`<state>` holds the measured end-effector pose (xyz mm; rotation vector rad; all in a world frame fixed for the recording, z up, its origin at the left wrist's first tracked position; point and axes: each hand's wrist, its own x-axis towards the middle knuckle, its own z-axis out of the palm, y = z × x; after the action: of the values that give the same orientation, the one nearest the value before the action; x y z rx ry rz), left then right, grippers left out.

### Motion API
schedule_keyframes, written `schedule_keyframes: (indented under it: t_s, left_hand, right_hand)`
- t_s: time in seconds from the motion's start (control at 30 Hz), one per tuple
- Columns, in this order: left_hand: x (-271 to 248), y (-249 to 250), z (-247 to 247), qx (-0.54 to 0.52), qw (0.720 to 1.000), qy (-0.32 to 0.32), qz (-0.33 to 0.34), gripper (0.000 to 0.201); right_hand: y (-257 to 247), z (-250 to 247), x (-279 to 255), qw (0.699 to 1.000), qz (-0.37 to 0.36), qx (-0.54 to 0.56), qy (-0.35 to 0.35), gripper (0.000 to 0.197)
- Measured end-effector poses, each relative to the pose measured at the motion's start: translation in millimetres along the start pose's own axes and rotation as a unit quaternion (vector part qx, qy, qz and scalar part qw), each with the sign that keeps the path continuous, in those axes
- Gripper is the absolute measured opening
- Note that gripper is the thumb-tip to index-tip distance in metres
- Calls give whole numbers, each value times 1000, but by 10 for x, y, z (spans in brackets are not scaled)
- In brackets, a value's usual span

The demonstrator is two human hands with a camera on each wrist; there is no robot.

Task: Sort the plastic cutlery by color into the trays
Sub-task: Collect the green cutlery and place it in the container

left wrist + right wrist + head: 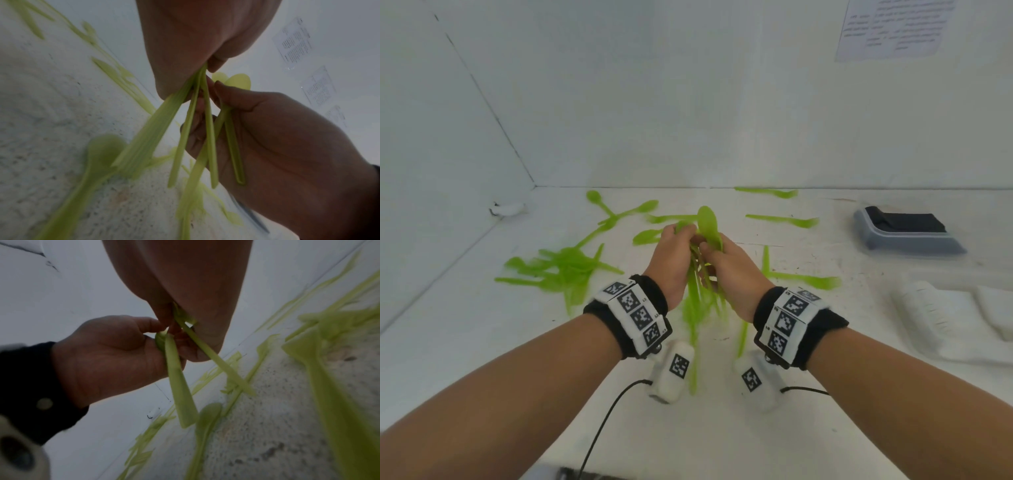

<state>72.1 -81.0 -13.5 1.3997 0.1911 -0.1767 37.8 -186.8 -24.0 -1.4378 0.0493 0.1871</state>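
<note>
Both hands up mid-table: left hand [674,258] & right hand [727,270] each curled tight round green cutlery bunch [707,236], loose pile [561,270] at 9 o'clock.

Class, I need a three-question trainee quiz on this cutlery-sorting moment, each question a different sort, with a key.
1. True or false: both hands grip the bunch of green cutlery.
2. Which colour is the loose cutlery on the white table? A red, B green, C blue.
3. Fill in: the grey tray sits on the person's ____ side.

Key: 1 true, left hand and right hand both hold it; 2 B; 3 right.
</note>
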Motion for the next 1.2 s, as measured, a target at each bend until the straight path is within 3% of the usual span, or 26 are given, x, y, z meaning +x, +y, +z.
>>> schedule_keyframes:
  t_s: [0.07, 0.23, 0.3, 0.4, 0.5, 0.57, 0.63, 0.7, 0.77, 0.87, 1.03, 1.13, 1.2]
  left_hand:
    - [29, -17, -52, 11, 1000, 8, 6, 28]
    - [176, 47, -125, 8, 999, 19, 33, 18]
    - [192, 113, -134, -30, 999, -20, 12, 22]
    - [267, 136, -193, 22, 998, -61, -9, 57]
    - [359, 156, -334, 41, 999, -25, 3, 28]
    - [430, 217, -474, -12, 1000, 8, -6, 14]
    - [486, 299, -605, -60, 998, 21, -13, 11]
    - [524, 349, -720, -29, 1000, 9, 7, 10]
    - [523, 352, -782, 27, 999, -22, 42, 7]
    - [465, 338, -818, 77, 992, -72, 61, 18]
    - [352, 352, -837, 39, 991, -123, 37, 35]
    - [293, 355, -856, 42, 986, -153, 44, 42]
    - [264, 340, -882, 67, 984, -153, 60, 33]
  right_hand:
    - [17, 18, 4, 1000, -5, -27, 4, 24]
    - [90, 68, 84, 990, -50, -77, 108, 34]
    - [142, 136, 149, 988, -44, -138, 57, 43]
    - [78, 267, 210, 972, -20, -236, -4, 61]
    - [-13, 336, 248, 962, -20, -271, -23, 53]
    - [-31, 365, 252, 965, -27, -260, -1, 49]
    - [-21, 381, 285, 982, -23, -172, 77, 43]
    - [-19, 386, 316, 991, 14, -18, 131, 33]
    - [-22, 390, 356, 986, 40, 63, 151, 29]
    - [-60, 542, 377, 989, 20, 37, 144, 11]
    - [16, 796, 426, 989, -37, -46, 139, 26]
    - [62, 959, 450, 989, -17, -53, 140, 33]
    - [97, 1085, 468, 990, 9, -41, 135, 40]
